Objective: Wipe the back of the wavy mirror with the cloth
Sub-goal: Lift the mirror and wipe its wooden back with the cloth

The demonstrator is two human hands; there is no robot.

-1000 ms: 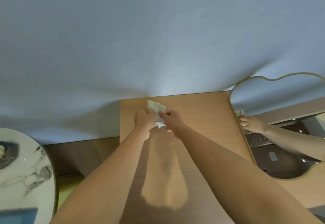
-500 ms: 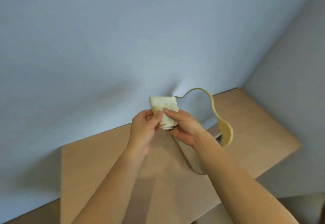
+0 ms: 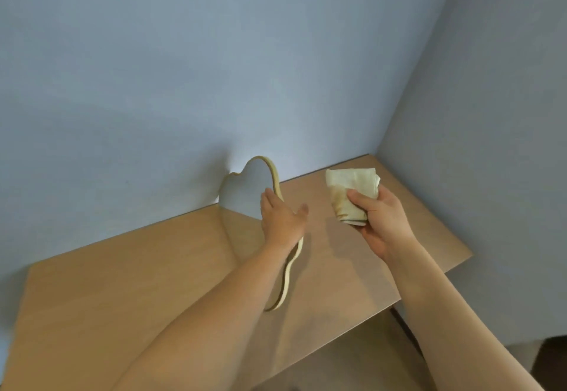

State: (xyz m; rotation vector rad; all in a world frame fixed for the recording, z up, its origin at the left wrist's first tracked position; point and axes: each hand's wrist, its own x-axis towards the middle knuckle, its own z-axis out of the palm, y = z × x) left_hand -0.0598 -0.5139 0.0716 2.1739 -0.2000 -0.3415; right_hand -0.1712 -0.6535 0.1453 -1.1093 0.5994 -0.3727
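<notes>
Left hand [image 3: 280, 219] grips wavy mirror [image 3: 245, 188] upright on wooden surface [image 3: 122, 292]; right hand [image 3: 380, 222], at 3 o'clock, pinches cloth [image 3: 352, 188] near the blue wall [image 3: 214, 53] corner.

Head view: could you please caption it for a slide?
Left hand grips the wavy mirror; right hand holds the cloth.

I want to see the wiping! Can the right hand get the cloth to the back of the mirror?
Probably yes. The right hand holds the cloth beside the mirror, nothing between them; the left hand steadies its edge.

Wavy mirror [image 3: 242, 188]: cream frame, stands on edge on the counter [image 3: 122, 283]. Cloth [image 3: 352, 189]: folded, cream, brown-stained, held aloft right of it.
</notes>
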